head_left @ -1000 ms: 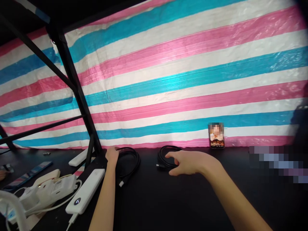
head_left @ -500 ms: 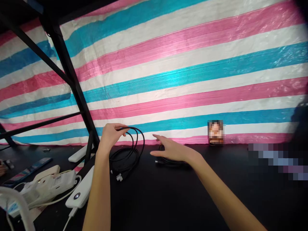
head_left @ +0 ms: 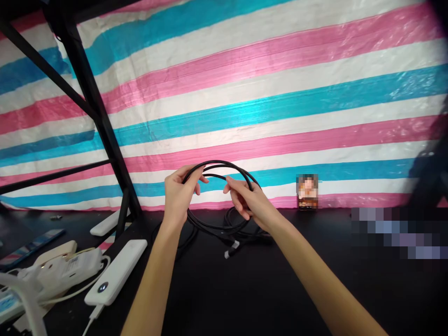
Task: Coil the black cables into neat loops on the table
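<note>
A coiled black cable (head_left: 221, 162) is held up in loops between my two hands, over the black table (head_left: 224, 289). My left hand (head_left: 180, 193) pinches the left side of the loops. Closed round their right side is my right hand (head_left: 250, 198). Two light-coloured plug ends (head_left: 231, 250) hang at the bottom of the coil, close to the tabletop. More black cable (head_left: 261, 234) lies on the table behind and below my right hand.
At the left are a white power bank (head_left: 117, 272) with a cable plugged in, a power strip (head_left: 66, 273), a phone (head_left: 33, 248) and a black metal frame (head_left: 105, 135). A small pixelated picture (head_left: 307, 192) stands by the striped sheet (head_left: 245, 112).
My left hand has moved right with the coil, lifting it higher. My right hand, open before, has closed on the coil's right side. The view has shifted slightly.
</note>
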The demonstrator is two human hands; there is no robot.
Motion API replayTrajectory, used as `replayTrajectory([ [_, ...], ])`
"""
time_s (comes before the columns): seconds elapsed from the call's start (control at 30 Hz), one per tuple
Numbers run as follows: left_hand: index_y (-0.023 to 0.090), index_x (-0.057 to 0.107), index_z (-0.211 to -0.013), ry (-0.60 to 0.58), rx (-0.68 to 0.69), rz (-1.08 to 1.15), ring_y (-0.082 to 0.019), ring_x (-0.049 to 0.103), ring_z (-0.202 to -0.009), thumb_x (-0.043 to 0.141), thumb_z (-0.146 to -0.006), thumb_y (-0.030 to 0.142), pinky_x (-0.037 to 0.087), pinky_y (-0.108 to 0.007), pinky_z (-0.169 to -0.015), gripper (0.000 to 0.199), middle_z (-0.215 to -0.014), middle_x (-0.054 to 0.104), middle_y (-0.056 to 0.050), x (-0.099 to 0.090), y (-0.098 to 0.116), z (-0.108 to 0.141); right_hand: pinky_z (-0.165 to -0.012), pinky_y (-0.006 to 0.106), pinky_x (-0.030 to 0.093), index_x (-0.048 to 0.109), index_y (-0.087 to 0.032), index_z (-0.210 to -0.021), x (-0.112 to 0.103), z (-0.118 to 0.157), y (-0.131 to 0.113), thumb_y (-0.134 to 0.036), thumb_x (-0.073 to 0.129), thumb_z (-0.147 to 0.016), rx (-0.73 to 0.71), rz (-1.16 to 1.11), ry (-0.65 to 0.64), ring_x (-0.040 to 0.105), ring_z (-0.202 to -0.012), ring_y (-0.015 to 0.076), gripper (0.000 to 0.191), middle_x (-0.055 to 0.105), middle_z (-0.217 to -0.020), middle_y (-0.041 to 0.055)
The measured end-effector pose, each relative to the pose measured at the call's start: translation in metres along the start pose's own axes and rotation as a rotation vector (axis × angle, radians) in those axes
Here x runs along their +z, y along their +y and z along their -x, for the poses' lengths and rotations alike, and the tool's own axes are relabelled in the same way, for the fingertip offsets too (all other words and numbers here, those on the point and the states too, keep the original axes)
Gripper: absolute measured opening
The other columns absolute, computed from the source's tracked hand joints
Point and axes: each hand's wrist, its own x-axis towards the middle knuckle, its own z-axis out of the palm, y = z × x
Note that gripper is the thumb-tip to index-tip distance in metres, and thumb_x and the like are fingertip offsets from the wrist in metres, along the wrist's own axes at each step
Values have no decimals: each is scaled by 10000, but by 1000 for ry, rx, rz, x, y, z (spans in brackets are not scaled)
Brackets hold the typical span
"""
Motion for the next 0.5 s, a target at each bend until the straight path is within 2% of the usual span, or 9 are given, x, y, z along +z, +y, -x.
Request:
replayTrajectory([
  [0.1, 157, 704, -801, -161, -27, -27, -47, 453, -393, 697, -717, 322, 295, -173, -349, 186, -605, 641, 2, -8, 3, -1, -290, 193, 154, 628, -161, -674, -6, 2, -8, -519, 585, -793, -45, 17, 73, 257, -254, 25, 380, 382, -349, -85],
  [0.2, 158, 697, -839, -360, -107, -26, -85, 538, -430, 731, -691, 329, 399, -187, -391, 229, -633, 668, -15, -21, 5, -4, -310, 208, 125, 650, -158, -667, -14, 2, -14, -503, 628, -760, -60, 49, 144, 231, -272, 27, 358, 336, -321, -92],
  [0.27, 159, 694, -832, -344, -125, 3, -99, 574, -456, 729, -697, 340, 467, -205, -451, 228, -648, 681, -21, -26, 4, -7, -326, 211, 120, 668, -155, -670, -19, 4, -17, -487, 667, -729, -75, 85, 169, 216, -292, 26, 338, 316, -312, -96],
  [0.33, 160, 688, -791, -251, -125, 43, -95, 591, -480, 728, -697, 351, 496, -204, -492, 217, -682, 693, -24, -25, 0, -9, -336, 210, 134, 677, -157, -680, -23, 6, -21, -467, 694, -707, -96, 111, 162, 216, -303, 27, 311, 321, -314, -97],
  [0.5, 145, 673, -725, -140, -149, 102, -89, 588, -457, 732, -673, 374, 439, -169, -414, 242, -638, 677, -22, -11, -7, -9, -329, 204, 170, 667, -166, -706, -25, 9, -24, -490, 612, -773, -99, 7, 104, 261, -284, 38, 335, 358, -324, -88],
])
